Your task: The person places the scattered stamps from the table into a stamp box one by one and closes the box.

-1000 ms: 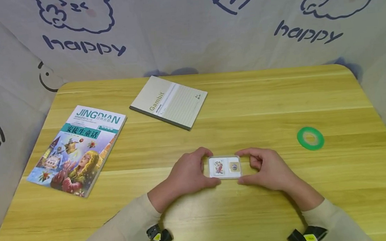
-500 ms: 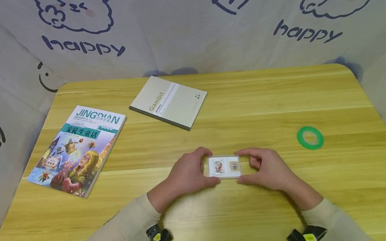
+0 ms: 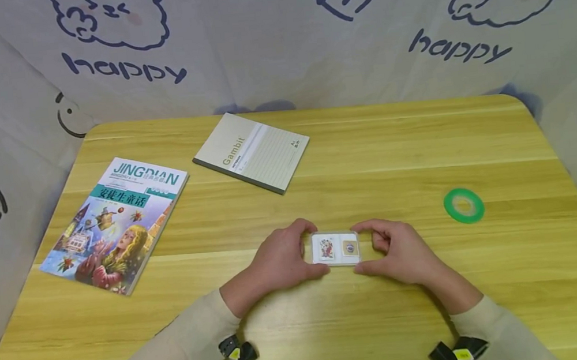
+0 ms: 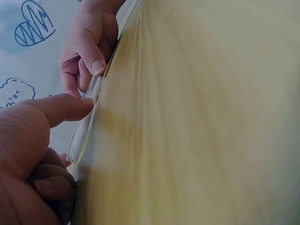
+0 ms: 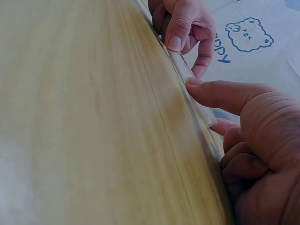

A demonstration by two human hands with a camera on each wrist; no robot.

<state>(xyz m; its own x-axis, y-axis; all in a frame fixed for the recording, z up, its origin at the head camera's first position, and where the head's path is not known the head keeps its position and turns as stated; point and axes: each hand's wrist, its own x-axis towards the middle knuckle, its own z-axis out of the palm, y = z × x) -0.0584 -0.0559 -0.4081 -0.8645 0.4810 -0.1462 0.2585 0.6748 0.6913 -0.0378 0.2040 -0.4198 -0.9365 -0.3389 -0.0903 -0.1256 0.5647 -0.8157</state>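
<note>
Between the two hands lies a small clear plastic case (image 3: 339,260), flat and close to the tabletop, showing a red-patterned picture on its left and a tan square with a round mark on its right. My left hand (image 3: 285,258) pinches its left end, thumb on the near edge and index finger on the far edge. At the opposite end, my right hand (image 3: 402,253) pinches it the same way. From the left wrist view, the case (image 4: 83,129) appears edge-on beside the left thumb; the right wrist view shows the case (image 5: 199,105) against the right thumb.
A colourful book (image 3: 116,231) lies at the left on the wooden table (image 3: 395,152). Behind the hands is a beige Gambit notebook (image 3: 255,154). To the right rests a green ring-shaped roll (image 3: 464,206). Drawn-on white cloth (image 3: 265,43) hangs behind the table.
</note>
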